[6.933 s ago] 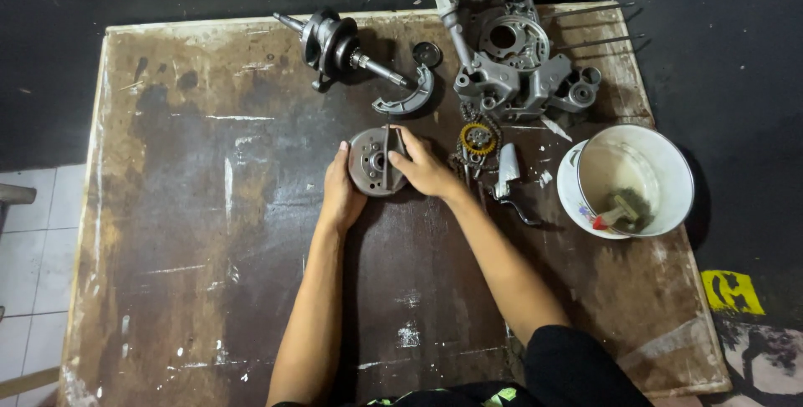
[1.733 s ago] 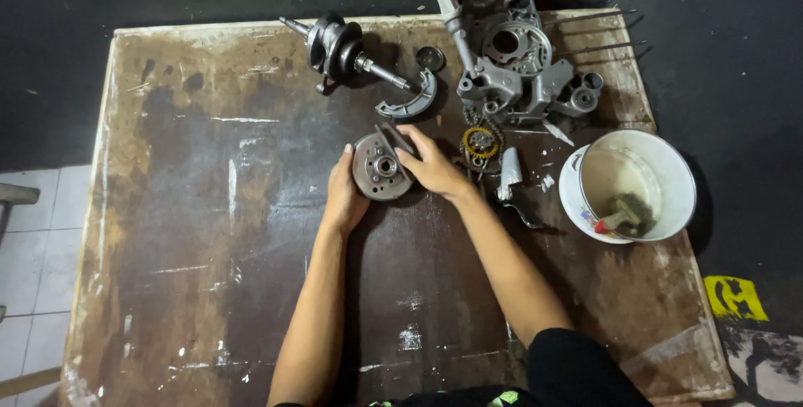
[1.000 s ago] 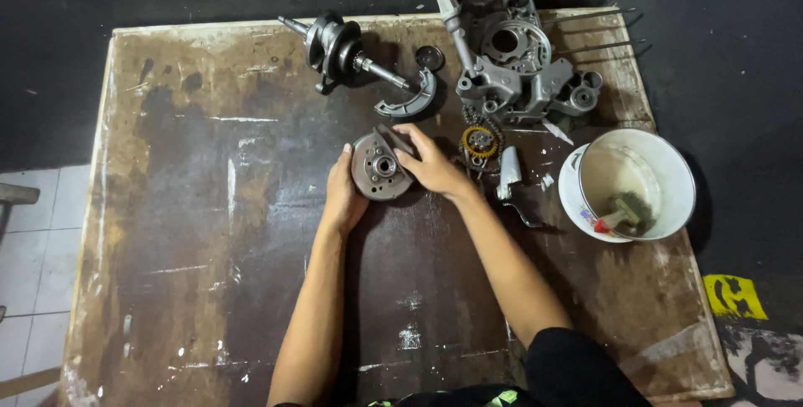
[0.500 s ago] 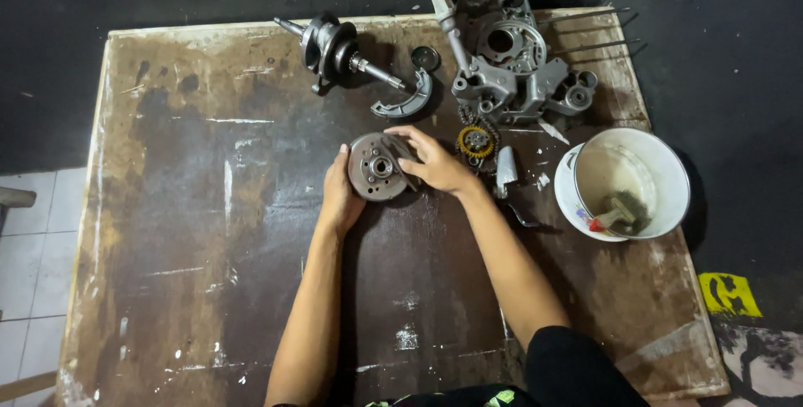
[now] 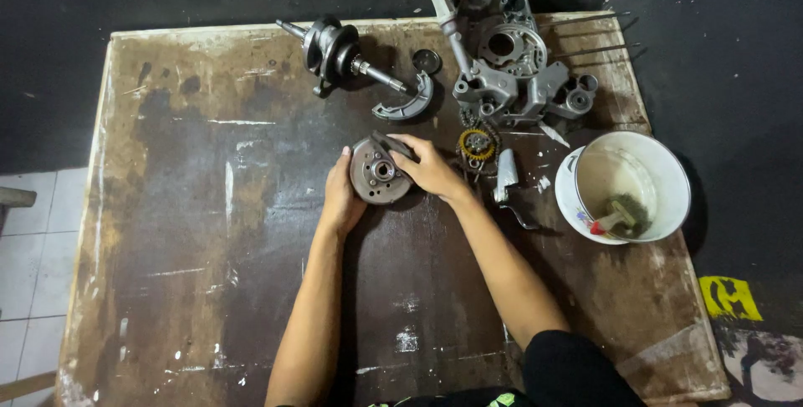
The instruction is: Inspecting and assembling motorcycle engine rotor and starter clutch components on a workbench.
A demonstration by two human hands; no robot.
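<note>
Both hands (image 5: 343, 198) (image 5: 431, 168) cradle a round metal rotor (image 5: 378, 173) on the board (image 5: 184, 231)

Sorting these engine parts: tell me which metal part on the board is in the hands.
The round disc-shaped part, gripped between left hand and right hand. The crankshaft and engine casing lie untouched farther up.

tabletop (image 5: 167, 231): worn brown board, scuffed, flecked with white paint, edges chipped | floor (image 5: 736, 81): dark, near black, speckled pale beyond the far and right edges | tiles (image 5: 29, 231): pale squares at lower left | yellow mark (image 5: 729, 298): on the floor, lower right | light: dim, even
</note>
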